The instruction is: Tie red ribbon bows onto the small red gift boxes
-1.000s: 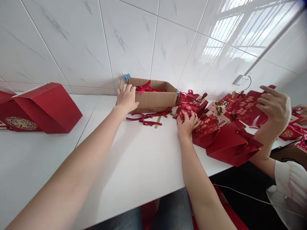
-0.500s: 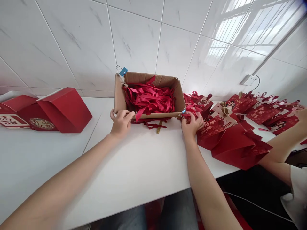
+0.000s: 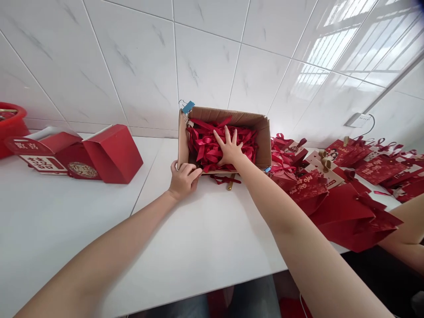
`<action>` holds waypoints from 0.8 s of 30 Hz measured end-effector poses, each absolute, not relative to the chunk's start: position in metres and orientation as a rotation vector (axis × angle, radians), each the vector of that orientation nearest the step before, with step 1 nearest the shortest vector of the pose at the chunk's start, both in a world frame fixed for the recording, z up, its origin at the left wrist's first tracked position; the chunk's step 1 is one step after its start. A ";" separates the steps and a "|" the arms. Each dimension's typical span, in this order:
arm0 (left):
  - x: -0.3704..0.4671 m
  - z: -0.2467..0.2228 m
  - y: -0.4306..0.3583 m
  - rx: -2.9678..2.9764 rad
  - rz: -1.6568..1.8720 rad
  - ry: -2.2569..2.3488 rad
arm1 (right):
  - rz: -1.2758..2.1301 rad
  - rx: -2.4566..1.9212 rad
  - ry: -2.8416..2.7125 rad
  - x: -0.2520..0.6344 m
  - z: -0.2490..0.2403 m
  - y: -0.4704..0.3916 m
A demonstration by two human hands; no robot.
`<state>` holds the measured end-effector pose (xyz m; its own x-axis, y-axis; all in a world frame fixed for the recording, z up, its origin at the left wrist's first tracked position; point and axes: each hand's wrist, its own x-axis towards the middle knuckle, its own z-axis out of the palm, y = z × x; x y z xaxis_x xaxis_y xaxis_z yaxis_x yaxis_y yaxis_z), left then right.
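Note:
A cardboard box [image 3: 266, 143] full of loose red ribbons [image 3: 207, 139] stands against the tiled wall. My left hand [image 3: 185, 179] is closed on the box's near left corner, fingers curled over the rim. Inside the box, my right hand [image 3: 231, 149] lies palm down on the ribbons with its fingers spread, gripping nothing. A blue binder clip [image 3: 188, 107] sits on the far left corner, and another shows partly at the near right corner. In front of the box, a dark red ribbon piece and a gold-coloured strip [image 3: 229, 186] lie on the white table.
Red gift boxes [image 3: 114, 154] stand at the left, beside a red tub [image 3: 13, 130]. Many red gift boxes with ribbon bows [image 3: 344, 212] crowd the right side. A person's arm [image 3: 406, 234] reaches in at the right edge. A socket [image 3: 359, 120] with a cable is on the wall.
My right hand has left the box's near right corner and moved left onto the ribbons, fingers spreading. My left hand stays at the near left corner. The view has shifted left.

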<state>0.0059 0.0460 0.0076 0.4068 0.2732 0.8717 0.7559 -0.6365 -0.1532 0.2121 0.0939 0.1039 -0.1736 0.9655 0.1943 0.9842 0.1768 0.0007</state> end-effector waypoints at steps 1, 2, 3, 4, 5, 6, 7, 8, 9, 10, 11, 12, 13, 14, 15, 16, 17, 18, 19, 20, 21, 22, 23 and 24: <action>0.005 0.007 0.046 -2.147 -1.161 -0.886 | -0.101 -1.986 -2.280 0.210 0.099 0.101; 0.005 0.007 0.046 -2.171 -1.149 -0.906 | -0.026 -2.044 -2.258 0.209 0.095 0.106; 0.005 0.007 0.047 -2.194 -1.140 -0.932 | 0.026 -2.081 -2.238 0.209 0.091 0.109; 0.005 0.007 0.048 -2.213 -1.136 -0.956 | 0.051 -2.099 -2.233 0.209 0.088 0.110; 0.005 0.007 0.049 -2.228 -1.135 -0.978 | 0.050 -2.094 -2.246 0.209 0.087 0.110; 0.005 0.006 0.050 -2.237 -1.142 -0.992 | 0.032 -2.070 -2.276 0.209 0.086 0.110; 0.005 0.006 0.051 -2.243 -1.151 -1.001 | 0.006 -2.032 -2.317 0.208 0.087 0.108; 0.005 0.006 0.052 -2.250 -1.161 -1.004 | -0.019 -1.987 -2.363 0.208 0.088 0.106; 0.005 0.006 0.052 -2.258 -1.171 -1.005 | -0.041 -1.942 -2.406 0.207 0.090 0.104; 0.005 0.006 0.053 -2.267 -1.182 -1.006 | -0.059 -1.897 -2.445 0.206 0.091 0.101; 0.005 0.007 0.053 -2.275 -1.192 -1.004 | -0.076 -1.852 -2.479 0.205 0.092 0.098; 0.005 0.006 0.053 -2.278 -1.201 -0.999 | -0.090 -1.810 -2.506 0.205 0.094 0.094; 0.005 0.006 0.052 -2.274 -1.207 -0.991 | -0.105 -1.771 -2.523 0.205 0.095 0.091; 0.005 0.007 0.052 -2.262 -1.211 -0.981 | -0.121 -1.736 -2.531 0.206 0.096 0.087; 0.005 0.007 0.052 -2.245 -1.211 -0.968 | -0.140 -1.706 -2.528 0.209 0.097 0.084; 0.005 0.007 0.051 -2.226 -1.210 -0.955 | -0.162 -1.679 -2.514 0.214 0.100 0.081; 0.005 0.007 0.051 -2.206 -1.210 -0.944 | -0.186 -1.656 -2.491 0.220 0.104 0.079; 0.006 0.007 0.051 -2.189 -1.211 -0.938 | -0.212 -1.637 -2.460 0.227 0.108 0.078; 0.006 0.008 0.052 -2.176 -1.212 -0.935 | -0.238 -1.619 -2.421 0.236 0.114 0.078; 0.006 0.008 0.052 -2.168 -1.214 -0.938 | -0.264 -1.601 -2.375 0.245 0.121 0.079; 0.007 0.009 0.053 -2.165 -1.214 -0.946 | -0.292 -1.592 -2.322 0.255 0.128 0.081; 0.007 0.009 0.054 -2.165 -1.215 -0.955 | -0.319 -1.579 -2.257 0.264 0.135 0.083; 0.007 0.009 0.055 -2.168 -1.215 -0.962 | -0.334 -1.533 -2.159 0.273 0.142 0.086; 0.007 0.009 0.055 -2.174 -1.216 -0.967 | -0.343 -1.493 -2.094 0.280 0.149 0.089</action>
<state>0.0067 0.0553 0.0091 0.3606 0.3507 0.8643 0.7629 -0.6440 -0.0570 0.2798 0.0892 0.1490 -0.2397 0.7924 0.5609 0.9298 0.3535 -0.1020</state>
